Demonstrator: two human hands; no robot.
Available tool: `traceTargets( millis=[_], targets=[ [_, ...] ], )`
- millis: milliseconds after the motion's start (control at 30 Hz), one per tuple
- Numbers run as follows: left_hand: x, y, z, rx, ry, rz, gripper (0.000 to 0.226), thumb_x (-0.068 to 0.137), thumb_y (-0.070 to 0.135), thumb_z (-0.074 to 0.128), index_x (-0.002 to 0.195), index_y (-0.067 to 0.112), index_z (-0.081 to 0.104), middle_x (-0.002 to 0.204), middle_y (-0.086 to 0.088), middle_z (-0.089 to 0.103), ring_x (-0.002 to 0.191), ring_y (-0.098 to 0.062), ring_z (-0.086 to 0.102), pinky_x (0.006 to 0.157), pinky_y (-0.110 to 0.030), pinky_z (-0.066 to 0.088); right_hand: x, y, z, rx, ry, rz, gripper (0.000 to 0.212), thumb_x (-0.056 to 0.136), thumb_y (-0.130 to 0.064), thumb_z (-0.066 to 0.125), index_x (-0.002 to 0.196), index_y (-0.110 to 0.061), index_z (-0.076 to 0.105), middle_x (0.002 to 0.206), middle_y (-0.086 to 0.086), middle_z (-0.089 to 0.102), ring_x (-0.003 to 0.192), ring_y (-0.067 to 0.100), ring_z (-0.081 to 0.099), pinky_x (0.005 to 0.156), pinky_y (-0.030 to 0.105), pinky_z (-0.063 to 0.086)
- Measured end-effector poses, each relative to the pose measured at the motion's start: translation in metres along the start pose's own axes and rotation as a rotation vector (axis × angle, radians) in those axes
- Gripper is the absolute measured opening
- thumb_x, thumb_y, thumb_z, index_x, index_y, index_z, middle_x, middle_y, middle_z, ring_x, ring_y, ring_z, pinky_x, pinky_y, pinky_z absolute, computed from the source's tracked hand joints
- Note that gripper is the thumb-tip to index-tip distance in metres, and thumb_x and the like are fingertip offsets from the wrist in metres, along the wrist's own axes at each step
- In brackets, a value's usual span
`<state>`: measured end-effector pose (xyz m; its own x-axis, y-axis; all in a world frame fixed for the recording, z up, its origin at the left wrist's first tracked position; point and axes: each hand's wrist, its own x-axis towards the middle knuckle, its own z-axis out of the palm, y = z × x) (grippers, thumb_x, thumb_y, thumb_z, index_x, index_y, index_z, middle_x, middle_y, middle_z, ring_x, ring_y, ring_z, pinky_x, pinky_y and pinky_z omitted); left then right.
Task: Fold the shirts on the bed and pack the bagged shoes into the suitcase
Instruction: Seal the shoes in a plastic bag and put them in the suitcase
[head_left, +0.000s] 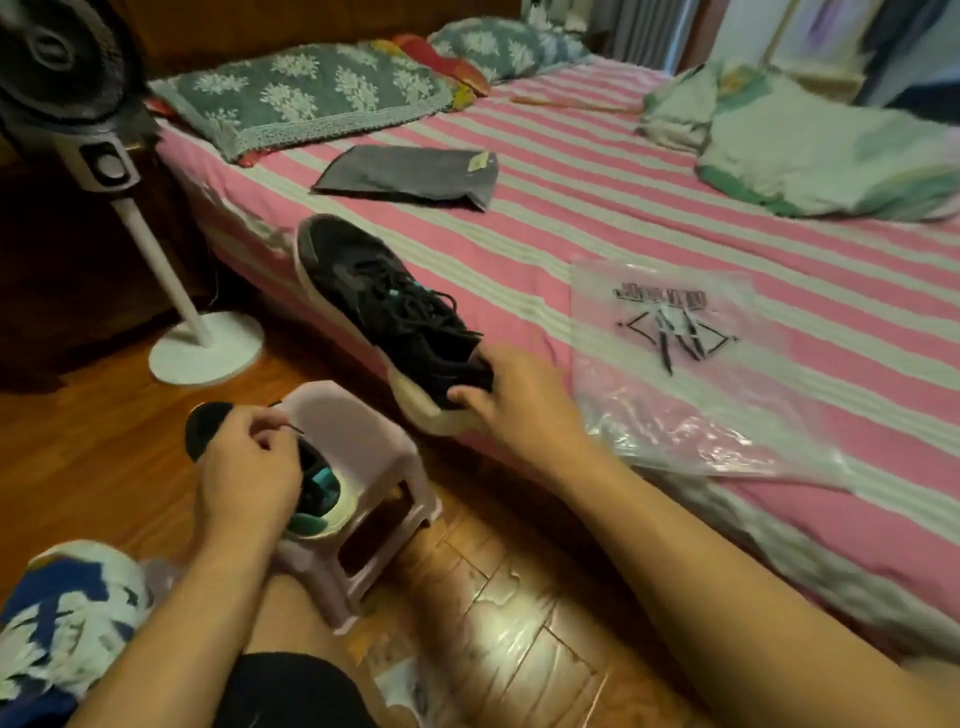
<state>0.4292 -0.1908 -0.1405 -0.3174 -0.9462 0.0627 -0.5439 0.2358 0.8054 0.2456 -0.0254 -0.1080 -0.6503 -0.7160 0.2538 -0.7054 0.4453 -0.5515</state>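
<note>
black mesh sneaker with a cream sole (395, 312) is held by its heel in the right hand (511, 400) over the near bed edge, likely headed for the clear printed plastic bag (691, 364) to its right. left hand (249, 467) grips its mate (306, 483) on the pink plastic stool (363, 441); no suitcase visible.

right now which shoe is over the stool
The shoe gripped by the left hand; the other shoe, held at its heel by the right hand, is by the bed edge.

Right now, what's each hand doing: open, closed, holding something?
Left hand: grips a black shoe on the stool.
Right hand: grips the heel of the other shoe, raised beside the bed.
</note>
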Motion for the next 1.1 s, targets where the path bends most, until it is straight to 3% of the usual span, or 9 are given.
traceTargets(
  millis=[67, 167, 300, 367, 500, 700, 867, 1000, 1100],
  targets=[
    [-0.021, 0.026, 0.017, 0.02, -0.069, 0.19, 0.016, 0.097, 0.013, 0.056, 0.102, 0.027, 0.062, 0.102, 0.0, 0.061, 0.095, -0.023, 0.059, 0.083, -0.041, 0.051, -0.023, 0.007, -0.069, 0.049, 0.118, 0.046, 0.026, 0.085, -0.03, 0.078, 0.103, -0.019, 0.063, 0.095, 0.002, 0.071, 0.086, 0.022, 0.064, 0.065, 0.027, 0.035],
    [-0.058, 0.069, 0.062, 0.112, -0.295, 0.638, 0.013, 0.094, 0.013, 0.062, 0.103, 0.019, 0.069, 0.102, 0.002, 0.067, 0.093, -0.022, 0.062, 0.082, -0.039, 0.051, -0.068, 0.033, -0.164, 0.05, 0.281, 0.19, 0.023, 0.085, -0.03, 0.077, 0.094, -0.025, 0.056, 0.083, -0.008, 0.059, 0.074, 0.012, 0.052, 0.059, 0.022, 0.033],
    [-0.113, 0.128, 0.142, 0.335, -0.534, 1.16, 0.013, 0.093, 0.03, 0.068, 0.103, 0.022, 0.069, 0.096, 0.003, 0.065, 0.095, -0.022, 0.061, 0.075, -0.037, 0.05, -0.144, 0.088, -0.249, 0.073, 0.515, 0.45, 0.022, 0.078, -0.025, 0.082, 0.089, -0.023, 0.063, 0.081, -0.005, 0.063, 0.08, 0.02, 0.058, 0.065, 0.029, 0.035],
    [-0.135, 0.151, 0.179, 0.445, -0.585, 1.322, 0.025, 0.091, 0.036, 0.071, 0.112, 0.022, 0.069, 0.103, 0.0, 0.066, 0.098, -0.026, 0.062, 0.075, -0.037, 0.052, -0.185, 0.112, -0.272, 0.092, 0.561, 0.547, 0.021, 0.076, -0.021, 0.083, 0.086, -0.02, 0.065, 0.08, -0.004, 0.065, 0.079, 0.023, 0.061, 0.065, 0.033, 0.041],
    [-0.157, 0.178, 0.223, 0.662, -0.58, 1.546, 0.036, 0.087, 0.03, 0.075, 0.12, 0.02, 0.063, 0.11, -0.004, 0.063, 0.099, -0.029, 0.059, 0.067, -0.036, 0.045, -0.255, 0.136, -0.296, 0.171, 0.569, 0.629, 0.02, 0.079, -0.016, 0.082, 0.086, -0.019, 0.064, 0.081, -0.007, 0.064, 0.071, 0.007, 0.057, 0.058, 0.027, 0.039],
    [-0.154, 0.187, 0.239, 0.819, -0.744, 1.574, 0.039, 0.092, 0.033, 0.066, 0.128, 0.028, 0.052, 0.124, 0.001, 0.055, 0.108, -0.022, 0.053, 0.082, -0.04, 0.054, -0.301, 0.161, -0.299, 0.35, 0.549, 0.664, 0.016, 0.083, -0.011, 0.079, 0.088, -0.014, 0.064, 0.076, -0.007, 0.064, 0.067, 0.005, 0.056, 0.069, 0.034, 0.046],
    [-0.15, 0.184, 0.237, 0.798, -0.744, 1.534, 0.014, 0.095, 0.018, 0.057, 0.109, 0.016, 0.057, 0.11, -0.004, 0.054, 0.094, -0.025, 0.056, 0.071, -0.038, 0.052, -0.305, 0.164, -0.301, 0.45, 0.469, 0.636, 0.015, 0.083, -0.004, 0.076, 0.088, -0.013, 0.065, 0.079, -0.001, 0.065, 0.076, 0.013, 0.06, 0.078, 0.04, 0.05],
    [-0.14, 0.21, 0.235, 0.475, -0.694, 1.116, 0.012, 0.097, 0.023, 0.064, 0.092, 0.014, 0.07, 0.092, -0.001, 0.058, 0.078, -0.024, 0.06, 0.071, -0.034, 0.05, -0.307, 0.153, -0.308, 0.448, 0.342, 0.583, 0.022, 0.081, 0.0, 0.077, 0.087, -0.018, 0.066, 0.084, -0.001, 0.069, 0.079, 0.011, 0.066, 0.075, 0.032, 0.05],
    [-0.133, 0.24, 0.229, 0.223, -0.762, 0.802, 0.007, 0.093, 0.018, 0.07, 0.093, 0.011, 0.074, 0.09, -0.007, 0.07, 0.072, -0.023, 0.067, 0.068, -0.041, 0.062, -0.304, 0.144, -0.307, 0.381, 0.238, 0.568, 0.026, 0.079, -0.004, 0.08, 0.082, -0.025, 0.067, 0.086, 0.0, 0.07, 0.085, 0.018, 0.068, 0.078, 0.037, 0.052]
  ],
)
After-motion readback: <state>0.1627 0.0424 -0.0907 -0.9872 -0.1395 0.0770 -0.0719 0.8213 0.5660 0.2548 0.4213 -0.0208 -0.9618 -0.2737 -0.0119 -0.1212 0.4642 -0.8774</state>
